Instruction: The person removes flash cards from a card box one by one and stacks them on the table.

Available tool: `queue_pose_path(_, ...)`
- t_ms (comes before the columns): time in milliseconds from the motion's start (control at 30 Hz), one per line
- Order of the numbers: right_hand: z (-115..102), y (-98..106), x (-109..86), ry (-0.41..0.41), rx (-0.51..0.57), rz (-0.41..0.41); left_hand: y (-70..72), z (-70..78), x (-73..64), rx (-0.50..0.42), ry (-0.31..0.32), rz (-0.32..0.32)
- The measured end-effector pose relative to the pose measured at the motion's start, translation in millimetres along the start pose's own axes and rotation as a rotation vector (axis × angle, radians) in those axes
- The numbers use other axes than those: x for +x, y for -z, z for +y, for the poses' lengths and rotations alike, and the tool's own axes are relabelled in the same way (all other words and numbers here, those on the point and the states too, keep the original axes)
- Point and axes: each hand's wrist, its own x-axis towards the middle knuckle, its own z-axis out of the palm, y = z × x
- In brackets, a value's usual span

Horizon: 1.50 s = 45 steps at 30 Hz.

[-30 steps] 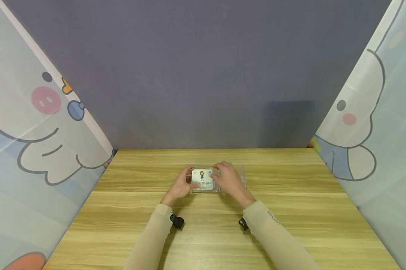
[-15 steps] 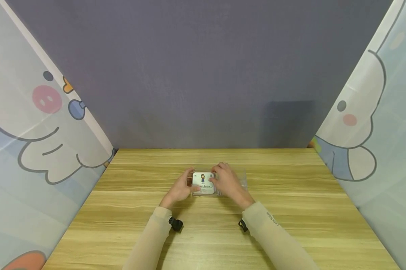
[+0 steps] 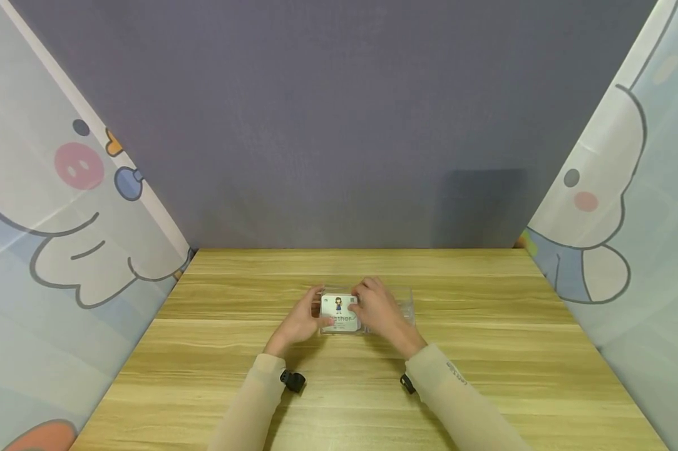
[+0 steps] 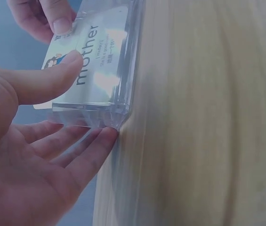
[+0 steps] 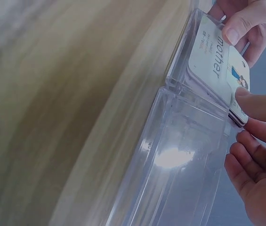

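Note:
A clear plastic box (image 5: pixel 168 127) lies on the table with its hinged halves spread side by side. In its left half sits a stack of white flash cards (image 3: pixel 339 307); the top one reads "mother" and shows a drawn figure. My left hand (image 3: pixel 302 321) holds the box's left end, thumb pressed on the top card and fingers against the end wall. At the far right corner, my right hand (image 3: pixel 379 313) pinches the cards between thumb and index finger, its other fingers curled. The right wrist view shows the cards tilted, their corner edges raised at that pinch.
The wooden table (image 3: pixel 485 326) extends on both sides of the box. A grey wall (image 3: pixel 339 125) rises behind it, and cartoon-printed curtains (image 3: pixel 85 263) stand at the left and right. Each sleeve carries a black wrist device (image 3: pixel 293 381).
Both hands, the box and the cards have shifted slightly toward the person. The grips look the same.

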Motion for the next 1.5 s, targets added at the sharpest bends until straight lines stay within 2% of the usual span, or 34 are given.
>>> queue_pose_path(333,-2.7,-1.7,-1.6,0.017,-0.012,-0.001,-0.8,-2.8,-6.9,-0.016,-0.009,0.022)
queue_pose_path(600,-2.7,-2.0,-3.6,0.001,0.023,-0.008,-2.2,-1.7,-7.9,-0.008,-0.007,0.032)
queue_pose_path(1233,-0.5,-3.0,-5.1,-0.029,0.053,0.029,-1.9,-1.0,-5.7,-0.004,-0.021,-0.013)
queue_pose_path(1500,-1.5,-2.1,-5.2,-0.055,0.112,0.046,-2.1,-0.3,-5.1,0.006,-0.034,-0.026)
